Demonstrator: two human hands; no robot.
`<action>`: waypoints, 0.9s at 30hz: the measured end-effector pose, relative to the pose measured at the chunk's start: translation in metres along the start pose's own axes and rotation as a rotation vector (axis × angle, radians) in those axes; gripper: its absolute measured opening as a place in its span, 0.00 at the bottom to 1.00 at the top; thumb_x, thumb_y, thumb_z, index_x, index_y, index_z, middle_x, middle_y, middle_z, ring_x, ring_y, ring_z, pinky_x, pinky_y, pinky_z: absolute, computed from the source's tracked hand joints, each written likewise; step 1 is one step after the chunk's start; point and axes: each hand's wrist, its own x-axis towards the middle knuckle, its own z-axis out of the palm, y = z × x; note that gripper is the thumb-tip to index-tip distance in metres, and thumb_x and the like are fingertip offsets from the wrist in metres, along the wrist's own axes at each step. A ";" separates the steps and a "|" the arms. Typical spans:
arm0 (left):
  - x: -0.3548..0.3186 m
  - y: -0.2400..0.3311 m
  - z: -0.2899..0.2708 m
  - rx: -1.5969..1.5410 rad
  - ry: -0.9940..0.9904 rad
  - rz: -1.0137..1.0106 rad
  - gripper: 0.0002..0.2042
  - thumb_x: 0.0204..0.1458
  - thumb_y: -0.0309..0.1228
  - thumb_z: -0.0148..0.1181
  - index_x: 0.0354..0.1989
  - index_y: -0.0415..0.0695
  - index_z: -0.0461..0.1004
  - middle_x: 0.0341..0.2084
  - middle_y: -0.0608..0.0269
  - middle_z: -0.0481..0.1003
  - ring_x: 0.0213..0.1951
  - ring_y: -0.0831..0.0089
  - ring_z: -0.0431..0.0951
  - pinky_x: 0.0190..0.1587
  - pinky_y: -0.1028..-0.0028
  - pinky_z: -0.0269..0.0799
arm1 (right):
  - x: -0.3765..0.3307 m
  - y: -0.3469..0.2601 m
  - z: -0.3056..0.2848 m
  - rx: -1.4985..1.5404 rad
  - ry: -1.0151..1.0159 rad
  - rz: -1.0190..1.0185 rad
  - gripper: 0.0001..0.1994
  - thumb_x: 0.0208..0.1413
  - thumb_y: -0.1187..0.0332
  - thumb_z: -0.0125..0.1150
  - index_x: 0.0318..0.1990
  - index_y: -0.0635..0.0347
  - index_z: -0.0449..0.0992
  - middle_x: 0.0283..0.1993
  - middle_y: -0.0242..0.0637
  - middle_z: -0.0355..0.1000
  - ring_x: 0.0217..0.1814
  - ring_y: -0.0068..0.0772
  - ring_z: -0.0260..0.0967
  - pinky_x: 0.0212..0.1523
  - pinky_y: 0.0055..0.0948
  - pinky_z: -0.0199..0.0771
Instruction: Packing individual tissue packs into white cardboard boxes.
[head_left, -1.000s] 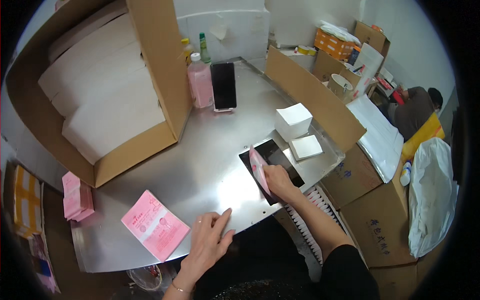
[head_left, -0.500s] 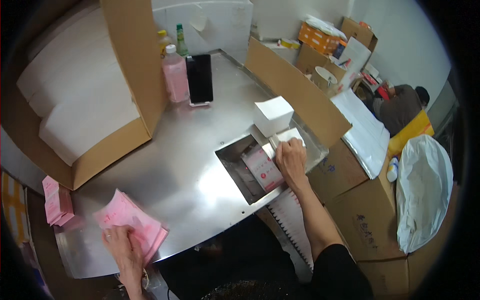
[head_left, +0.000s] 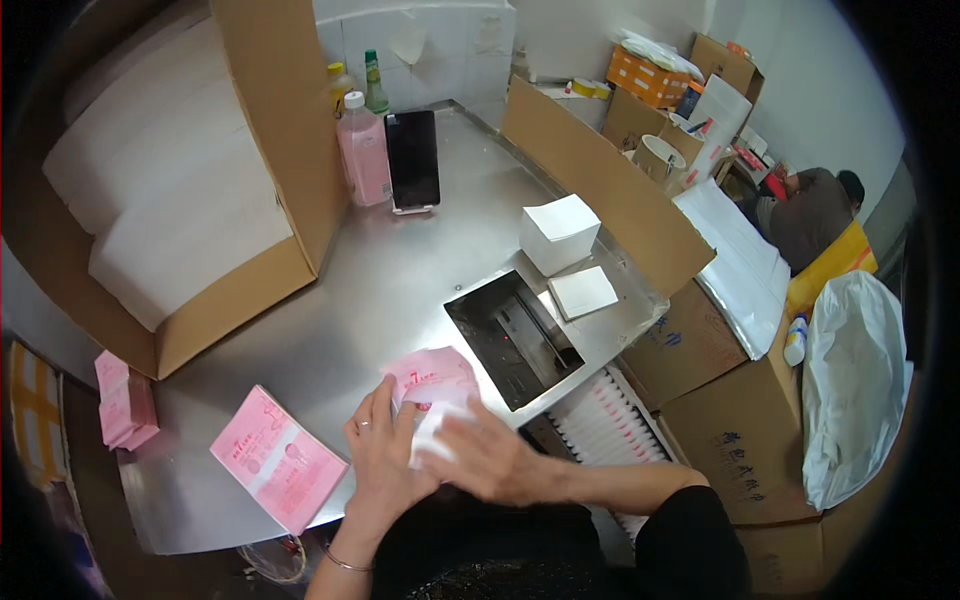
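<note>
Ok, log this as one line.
left hand: on pink packet | right hand: at white wad, blurred | metal table: pink stack, two white stacks

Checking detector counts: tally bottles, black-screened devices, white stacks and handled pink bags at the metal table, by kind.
Bottles: 3 (pink bottle, green bottle, yellow-capped bottle)
Black-screened device: 1
White stacks: 2 (taller stack, lower stack)
Handled pink bag: 1
Total: 7

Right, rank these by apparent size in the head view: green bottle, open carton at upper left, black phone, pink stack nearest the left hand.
1. Open carton
2. Pink stack
3. Black phone
4. Green bottle
</note>
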 end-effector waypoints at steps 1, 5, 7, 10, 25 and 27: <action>0.004 0.010 0.003 0.053 0.021 -0.053 0.37 0.35 0.43 0.72 0.56 0.37 0.71 0.64 0.39 0.60 0.60 0.45 0.63 0.57 0.52 0.57 | 0.004 0.021 0.011 -0.061 -0.138 0.135 0.15 0.51 0.68 0.58 0.47 0.60 0.75 0.40 0.43 0.71 0.46 0.48 0.73 0.68 0.65 0.54; 0.015 0.017 0.020 0.073 0.142 -0.088 0.37 0.38 0.41 0.70 0.60 0.40 0.67 0.67 0.35 0.55 0.63 0.41 0.60 0.61 0.42 0.52 | 0.042 0.033 0.029 -0.025 -0.336 0.312 0.15 0.48 0.71 0.59 0.44 0.69 0.75 0.40 0.49 0.73 0.46 0.45 0.74 0.71 0.63 0.49; 0.018 0.012 0.014 0.235 0.182 -0.106 0.36 0.42 0.45 0.67 0.62 0.44 0.67 0.67 0.36 0.57 0.62 0.40 0.60 0.59 0.39 0.51 | 0.038 0.020 0.019 0.243 0.009 0.273 0.13 0.44 0.72 0.60 0.38 0.71 0.74 0.39 0.50 0.73 0.44 0.50 0.74 0.67 0.59 0.57; 0.004 0.001 0.013 0.299 -0.023 -0.043 0.33 0.45 0.48 0.65 0.60 0.48 0.71 0.65 0.37 0.60 0.61 0.41 0.62 0.56 0.43 0.55 | 0.013 0.064 -0.011 -0.311 0.067 0.444 0.16 0.44 0.71 0.61 0.41 0.70 0.73 0.38 0.54 0.70 0.41 0.60 0.72 0.55 0.58 0.69; 0.004 0.019 0.004 0.200 -0.043 -0.014 0.28 0.44 0.47 0.68 0.50 0.40 0.74 0.41 0.48 0.68 0.44 0.54 0.70 0.41 0.56 0.66 | -0.010 0.049 -0.026 0.034 0.102 0.392 0.22 0.45 0.81 0.60 0.51 0.63 0.76 0.53 0.52 0.72 0.50 0.56 0.73 0.53 0.50 0.73; 0.006 0.004 -0.011 -0.193 -0.142 -0.171 0.28 0.43 0.40 0.69 0.53 0.40 0.73 0.41 0.48 0.68 0.44 0.52 0.70 0.42 0.57 0.67 | 0.003 -0.005 -0.028 0.193 -0.015 0.155 0.20 0.48 0.78 0.59 0.52 0.65 0.75 0.52 0.56 0.71 0.50 0.58 0.73 0.56 0.56 0.73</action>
